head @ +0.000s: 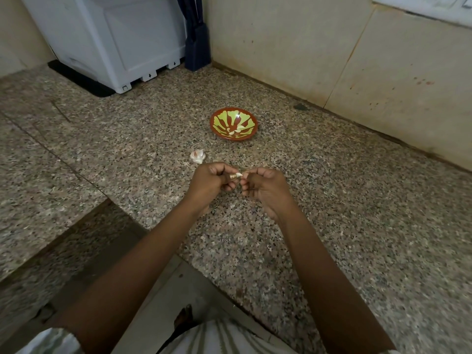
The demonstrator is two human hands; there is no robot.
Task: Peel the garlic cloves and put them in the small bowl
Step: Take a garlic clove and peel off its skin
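Head view: both hands are together above the speckled granite bench (pixel 332 200). The left hand (pixel 208 183) pinches the browner end of a garlic clove (pixel 236 175), and the right hand (pixel 265 186) nips the pale end.

A part-bulb (pixel 198 156) lies on the bench just beyond the hands. The small bowl (pixel 214 125), farther back, holds a few peeled cloves (pixel 236 130).

Assessment: the clove is very light, small and firm. Its skin is thin and dry and should tear easily, and the bared flesh is likely slick and tacky. It is best held firmly by the root end, with the skin lifted from the loose tip.
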